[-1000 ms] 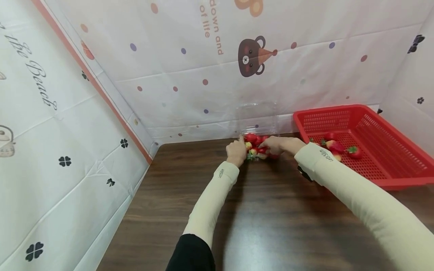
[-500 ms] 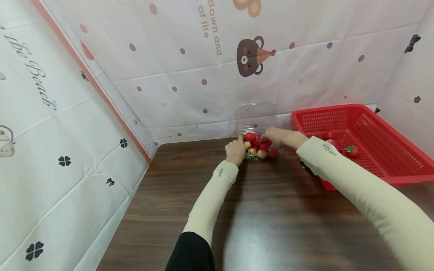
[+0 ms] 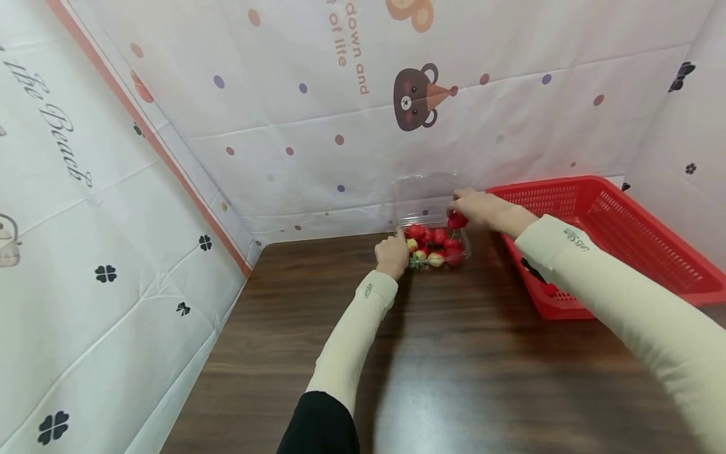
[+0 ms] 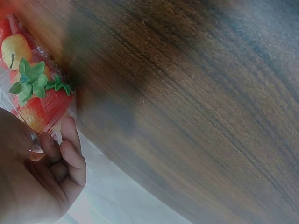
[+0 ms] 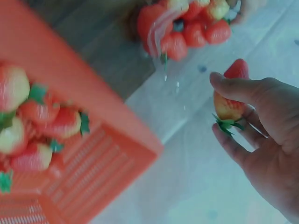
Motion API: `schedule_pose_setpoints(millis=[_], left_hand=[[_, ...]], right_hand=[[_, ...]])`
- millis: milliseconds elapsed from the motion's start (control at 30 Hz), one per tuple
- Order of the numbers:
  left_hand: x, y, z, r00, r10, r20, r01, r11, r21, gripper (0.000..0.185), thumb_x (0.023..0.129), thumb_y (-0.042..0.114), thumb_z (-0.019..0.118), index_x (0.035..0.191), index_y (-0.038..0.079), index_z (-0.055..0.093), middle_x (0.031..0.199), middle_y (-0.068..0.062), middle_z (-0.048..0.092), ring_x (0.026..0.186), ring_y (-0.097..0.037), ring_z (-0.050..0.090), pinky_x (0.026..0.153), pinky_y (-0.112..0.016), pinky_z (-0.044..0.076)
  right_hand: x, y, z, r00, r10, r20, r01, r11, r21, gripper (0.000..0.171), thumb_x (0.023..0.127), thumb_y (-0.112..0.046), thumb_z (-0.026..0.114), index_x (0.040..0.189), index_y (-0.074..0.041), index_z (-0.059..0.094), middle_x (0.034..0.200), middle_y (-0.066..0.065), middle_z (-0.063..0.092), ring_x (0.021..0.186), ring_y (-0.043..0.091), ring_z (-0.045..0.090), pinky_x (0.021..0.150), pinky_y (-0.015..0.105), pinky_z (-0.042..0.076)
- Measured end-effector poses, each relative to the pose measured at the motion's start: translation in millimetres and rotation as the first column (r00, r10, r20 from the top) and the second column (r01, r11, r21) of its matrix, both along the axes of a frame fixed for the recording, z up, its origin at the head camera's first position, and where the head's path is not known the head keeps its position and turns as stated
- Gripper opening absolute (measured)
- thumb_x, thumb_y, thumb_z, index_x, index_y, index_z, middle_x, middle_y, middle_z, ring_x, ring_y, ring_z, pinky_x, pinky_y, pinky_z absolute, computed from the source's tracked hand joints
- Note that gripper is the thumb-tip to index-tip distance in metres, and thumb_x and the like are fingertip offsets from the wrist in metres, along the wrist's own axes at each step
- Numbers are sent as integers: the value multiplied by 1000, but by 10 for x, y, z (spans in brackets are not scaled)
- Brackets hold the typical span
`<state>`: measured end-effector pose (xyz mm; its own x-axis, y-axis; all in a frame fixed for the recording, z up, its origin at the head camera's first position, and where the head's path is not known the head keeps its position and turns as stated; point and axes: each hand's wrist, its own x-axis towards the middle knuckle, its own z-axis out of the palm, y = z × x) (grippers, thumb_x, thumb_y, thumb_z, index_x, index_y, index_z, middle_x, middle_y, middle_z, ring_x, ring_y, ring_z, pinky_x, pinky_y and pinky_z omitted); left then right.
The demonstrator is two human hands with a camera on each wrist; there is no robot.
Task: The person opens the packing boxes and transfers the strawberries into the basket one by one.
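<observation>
A clear plastic box (image 3: 467,248) filled with red and pale-yellow strawberries (image 3: 437,258) stands at the back of the table, its see-through lid (image 3: 420,192) upright against the wall sheet. My left hand (image 3: 391,255) grips the box's left side, fingers curled at its edge; green leaves (image 4: 32,81) show beside it in the left wrist view. Just above the box's right back corner, my right hand (image 3: 482,208) pinches a single strawberry (image 5: 229,107) between thumb and fingers. Its red tip points up and its green leaves hang below in the right wrist view.
A red plastic basket (image 3: 558,309) stands on the right, close to the box, partly behind my right sleeve. Several strawberries (image 5: 35,161) lie in it. White printed sheets (image 3: 317,157) wall off the back and sides of the dark wooden table (image 3: 454,366).
My right hand has risen out of the box, up and to the right, and a strawberry now shows in its fingers. My left hand stays at the box's left side.
</observation>
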<state>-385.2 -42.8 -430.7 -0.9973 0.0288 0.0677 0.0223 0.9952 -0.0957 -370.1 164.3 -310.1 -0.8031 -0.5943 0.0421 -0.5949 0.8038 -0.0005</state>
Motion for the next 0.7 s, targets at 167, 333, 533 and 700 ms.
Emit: schedule_pose_setpoints(millis=[167,333,533,700], left_hand=[[1,15,-4,1000,6,7,-6,1000,1,56,104,25,50,157,14,36,116,-7,74,95,-22,75,74,-38,60],[7,33,19,1000,12,11,-12,1000,3,54,105,25,49,156,15,37,116,-7,74,96,-21,75,74,-38,60],[14,36,47,1000,22,-3,-22,1000,15,51,106,23,45,156,15,38,115,-8,75,96,-22,75,74,-39,60],[11,40,51,1000,18,-18,-18,999,37,50,106,21,45,155,14,40,115,-9,75,97,-23,75,75,-40,60]], right_hand=[[-57,192,158,996,-9,-90,8,1000,-14,41,78,8,79,116,-3,67,115,24,58,109,40,59,87,55,57],[-101,377,293,971,-2,-237,7,1000,22,37,83,10,74,117,-2,67,115,25,58,108,42,56,91,58,54],[-120,565,337,963,-44,-267,72,993,96,39,85,7,73,123,1,64,123,29,55,118,48,51,101,64,46],[-145,757,322,962,-100,-255,126,988,89,39,86,8,71,124,4,63,124,31,54,120,49,49,101,66,44]])
